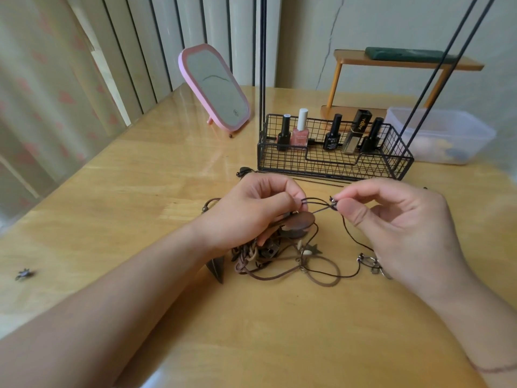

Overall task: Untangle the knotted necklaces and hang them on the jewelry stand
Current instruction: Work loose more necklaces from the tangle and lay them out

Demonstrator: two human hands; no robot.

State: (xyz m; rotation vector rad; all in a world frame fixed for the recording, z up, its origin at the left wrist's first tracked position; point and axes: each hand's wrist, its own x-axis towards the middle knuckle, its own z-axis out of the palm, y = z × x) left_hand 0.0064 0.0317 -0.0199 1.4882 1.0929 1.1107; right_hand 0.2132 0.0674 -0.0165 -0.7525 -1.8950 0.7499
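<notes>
The knotted necklaces (282,247) lie heaped mid-table (140,177), at six o'clock from the black wire jewelry stand (333,152). The left hand (251,214), its grip closed, pinches a dark cord (316,203) above the heap. At three o'clock from it, the right hand (402,222) pinches the cord's beaded end between thumb and forefinger.

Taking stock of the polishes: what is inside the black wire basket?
Inside the black wire basket stand three black-capped dark bottles, one white-capped pink polish bottle and a black-and-gold tube. Their bases are partly screened by the mesh; the basket floor behind them cannot be seen.
</notes>
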